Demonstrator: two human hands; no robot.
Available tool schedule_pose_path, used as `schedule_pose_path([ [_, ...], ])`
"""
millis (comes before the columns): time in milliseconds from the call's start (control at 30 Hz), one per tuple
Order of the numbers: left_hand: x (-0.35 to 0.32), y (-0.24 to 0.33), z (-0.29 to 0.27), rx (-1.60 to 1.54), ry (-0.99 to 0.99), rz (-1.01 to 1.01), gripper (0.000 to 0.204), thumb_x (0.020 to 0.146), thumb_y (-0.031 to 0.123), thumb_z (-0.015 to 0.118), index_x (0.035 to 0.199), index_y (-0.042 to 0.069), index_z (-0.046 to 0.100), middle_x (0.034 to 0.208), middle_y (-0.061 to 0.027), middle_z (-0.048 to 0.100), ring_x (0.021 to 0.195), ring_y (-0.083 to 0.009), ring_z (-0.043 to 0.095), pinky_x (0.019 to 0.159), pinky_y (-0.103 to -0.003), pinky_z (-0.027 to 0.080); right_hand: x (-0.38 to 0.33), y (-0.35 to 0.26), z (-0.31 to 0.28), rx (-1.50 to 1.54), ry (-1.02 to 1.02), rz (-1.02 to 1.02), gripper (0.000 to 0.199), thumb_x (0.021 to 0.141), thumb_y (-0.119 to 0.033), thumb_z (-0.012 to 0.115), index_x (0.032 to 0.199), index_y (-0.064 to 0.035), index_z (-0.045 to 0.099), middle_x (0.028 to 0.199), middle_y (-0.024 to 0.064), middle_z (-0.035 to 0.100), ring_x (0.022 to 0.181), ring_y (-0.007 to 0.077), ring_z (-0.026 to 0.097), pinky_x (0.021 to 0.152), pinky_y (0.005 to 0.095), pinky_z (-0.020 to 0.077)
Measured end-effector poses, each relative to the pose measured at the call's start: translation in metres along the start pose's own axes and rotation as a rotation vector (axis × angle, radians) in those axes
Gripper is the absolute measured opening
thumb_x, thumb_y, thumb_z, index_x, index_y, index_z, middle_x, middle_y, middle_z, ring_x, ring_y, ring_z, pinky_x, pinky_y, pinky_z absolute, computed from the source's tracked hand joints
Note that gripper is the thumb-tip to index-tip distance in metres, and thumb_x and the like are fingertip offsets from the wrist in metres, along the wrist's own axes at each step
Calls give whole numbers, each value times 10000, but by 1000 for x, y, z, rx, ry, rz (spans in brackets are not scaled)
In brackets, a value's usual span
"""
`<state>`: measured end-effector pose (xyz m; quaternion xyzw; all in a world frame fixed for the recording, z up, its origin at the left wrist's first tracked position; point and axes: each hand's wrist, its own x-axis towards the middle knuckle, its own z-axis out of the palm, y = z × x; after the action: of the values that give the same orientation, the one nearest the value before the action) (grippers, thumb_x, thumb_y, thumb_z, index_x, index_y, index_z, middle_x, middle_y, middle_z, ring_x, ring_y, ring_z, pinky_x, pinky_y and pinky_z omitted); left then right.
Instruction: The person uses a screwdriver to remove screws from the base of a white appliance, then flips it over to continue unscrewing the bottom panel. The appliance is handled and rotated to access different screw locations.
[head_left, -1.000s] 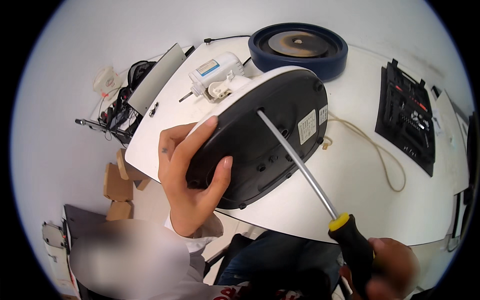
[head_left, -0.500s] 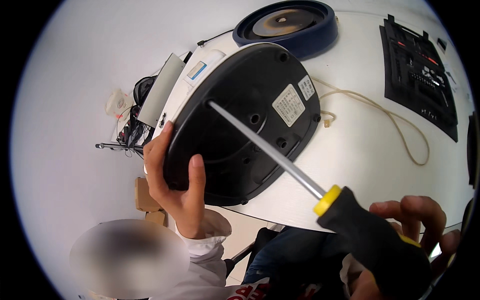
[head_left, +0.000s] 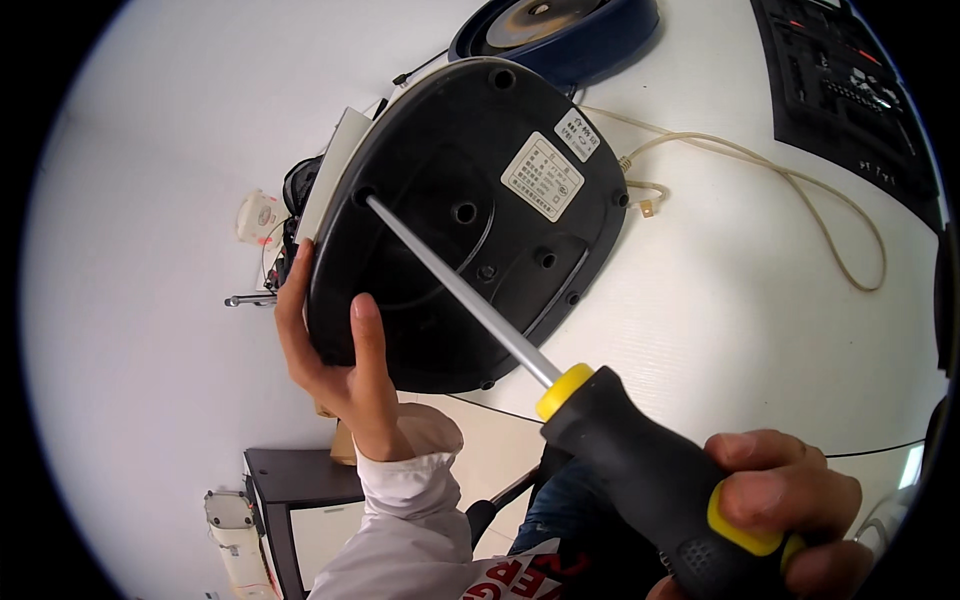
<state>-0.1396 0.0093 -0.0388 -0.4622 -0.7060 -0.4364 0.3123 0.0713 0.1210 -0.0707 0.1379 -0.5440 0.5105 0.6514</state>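
Observation:
My left hand (head_left: 350, 375) grips the lower left edge of a small appliance (head_left: 400, 330), its thumb on the black underside and its fingers behind. The appliance is tipped up so that its underside faces me, with several screw holes and two white labels. A long screwdriver (head_left: 470, 310) with a steel shaft and a black and yellow handle slants across it. Its tip sits at a hole near the left rim; the tip itself is hidden inside. My right hand (head_left: 790, 500) is closed round the end of the handle, at the lower right.
A round blue device (head_left: 610, 50) with a metal disc stands behind the appliance. A beige power cord (head_left: 800, 185) loops over the white table (head_left: 700, 320). At the far right lies a black tool case (head_left: 850, 100). A dark side table (head_left: 305, 470) stands lower left.
My right fingers, spread off the handle before, are now closed round it. The appliance and screwdriver appear slightly further left in view. The tip stays at the same hole.

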Motion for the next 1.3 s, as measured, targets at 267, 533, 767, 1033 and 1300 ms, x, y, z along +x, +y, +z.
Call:
schedule_pose_path([
  [267, 4, 15, 7, 7, -30, -16, 394, 790, 70, 572, 1159, -28, 473, 1150, -139, 511, 1012, -198, 516, 881, -284, 390, -3, -14, 6, -198, 50, 57, 560, 761, 15, 572, 1219, -146, 292, 1071, 266, 455, 821, 262, 572, 580, 216, 525],
  [533, 7, 18, 5, -5, -64, -26, 386, 795, 52, 558, 1160, -31, 466, 1131, -134, 512, 991, -194, 523, 868, -277, 392, 6, -18, 13, -300, 21, 151, 509, 774, -2, 560, 1197, -145, 315, 1065, 254, 458, 841, 265, 570, 634, 237, 522],
  [767, 6, 16, 5, -29, -54, -17, 374, 792, 43, 552, 1148, -36, 468, 1114, -124, 516, 1006, -196, 510, 879, -281, 381, 15, -32, 21, -377, 29, 263, 465, 786, -16, 549, 1178, -145, 335, 1059, 243, 460, 859, 267, 568, 680, 256, 520],
  [1033, 6, 10, 2, 30, -77, 38, 370, 755, 11, 566, 1117, -22, 495, 1087, -131, 520, 976, -205, 513, 877, -294, 372, 28, -40, 42, -419, 142, 232, 474, 754, 13, 578, 1152, -139, 372, 1036, 227, 466, 870, 281, 569, 757, 306, 507],
  [1300, 15, 14, -4, -33, -111, 51, 403, 697, -2, 590, 1095, -10, 532, 962, -133, 524, 859, -213, 509, 775, -275, 398, 49, -13, -18, -283, -425, -201, 537, 732, 48, 607, 1195, -43, 351, 1099, 317, 433, 988, 408, 531, 779, 353, 511],
])
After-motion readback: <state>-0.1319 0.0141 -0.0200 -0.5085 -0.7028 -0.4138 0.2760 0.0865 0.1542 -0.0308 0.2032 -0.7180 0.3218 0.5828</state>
